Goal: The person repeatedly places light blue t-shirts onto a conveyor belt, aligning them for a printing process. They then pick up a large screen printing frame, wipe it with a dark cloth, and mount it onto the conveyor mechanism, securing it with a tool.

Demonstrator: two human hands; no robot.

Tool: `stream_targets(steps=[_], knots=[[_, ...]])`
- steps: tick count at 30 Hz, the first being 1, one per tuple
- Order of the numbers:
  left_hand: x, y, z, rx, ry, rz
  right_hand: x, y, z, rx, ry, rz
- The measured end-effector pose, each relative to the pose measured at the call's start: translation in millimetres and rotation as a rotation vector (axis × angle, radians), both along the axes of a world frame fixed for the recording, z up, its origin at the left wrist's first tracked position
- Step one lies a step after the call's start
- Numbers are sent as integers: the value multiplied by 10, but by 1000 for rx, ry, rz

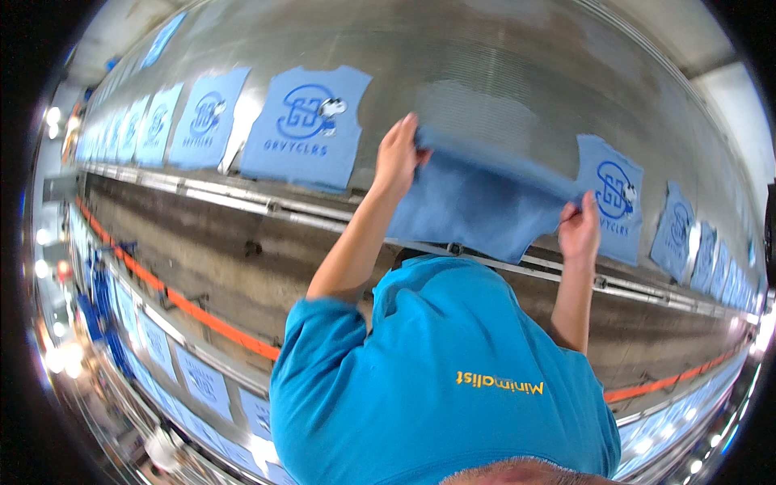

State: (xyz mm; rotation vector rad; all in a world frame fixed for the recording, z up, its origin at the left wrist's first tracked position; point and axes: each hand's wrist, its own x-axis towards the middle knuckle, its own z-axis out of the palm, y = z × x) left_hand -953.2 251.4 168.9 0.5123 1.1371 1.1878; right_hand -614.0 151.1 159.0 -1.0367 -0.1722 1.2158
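Note:
My left hand grips the upper left corner of a blue fabric panel, and my right hand grips its right corner. The panel's top edge is folded over and blurred; it hangs slanted between my hands over the long grey table, near its front rail. No print shows on the side facing me. Flat blue cut panels with darker blue logos and a small cartoon figure lie on the table to the left and to the right of my hands.
Rows of similar panels run along the table both ways. A metal rail follows its front edge. An orange beam runs along the aisle, beside another table with blue panels. My torso in a teal T-shirt fills the lower middle. Lights glare at the far left.

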Motion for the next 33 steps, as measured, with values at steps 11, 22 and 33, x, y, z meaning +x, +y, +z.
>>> stream_targets(steps=[11, 22, 33], knots=[[101, 116, 329, 225, -139, -28, 487, 11, 64, -17, -421, 107], [-1476, -430, -1382, -267, 109, 77, -828, -632, -1367, -573, -567, 299], [-5162, 430, -1604, -385, 16, 374, -4270, 497, -1410, -652, 321, 481]])
